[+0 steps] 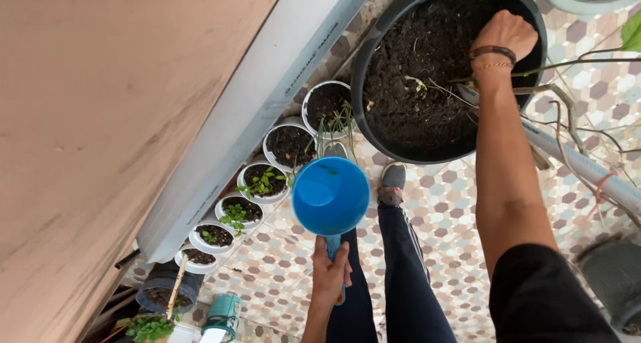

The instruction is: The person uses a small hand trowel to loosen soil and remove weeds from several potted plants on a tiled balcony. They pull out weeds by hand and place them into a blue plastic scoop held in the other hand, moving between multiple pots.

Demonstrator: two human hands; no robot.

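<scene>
My left hand (331,271) grips the handle of a round blue water dipper (331,196), held over the tiled floor beside a row of small white pots. My right hand (505,35), with bracelets at the wrist, reaches out and rests on the dark soil at the far rim of a large black pot (374,49). The soil in the large pot (420,69) holds bits of root and thin bare stems. My legs in dark trousers and a grey shoe (392,183) stand between the two hands.
Several small white pots (288,146) with soil and seedlings line the base of a pale wall (100,149). A white pipe (587,166) and bare branches lie at right. A dark pot (611,276) sits at lower right, a teal bottle (222,314) at bottom left.
</scene>
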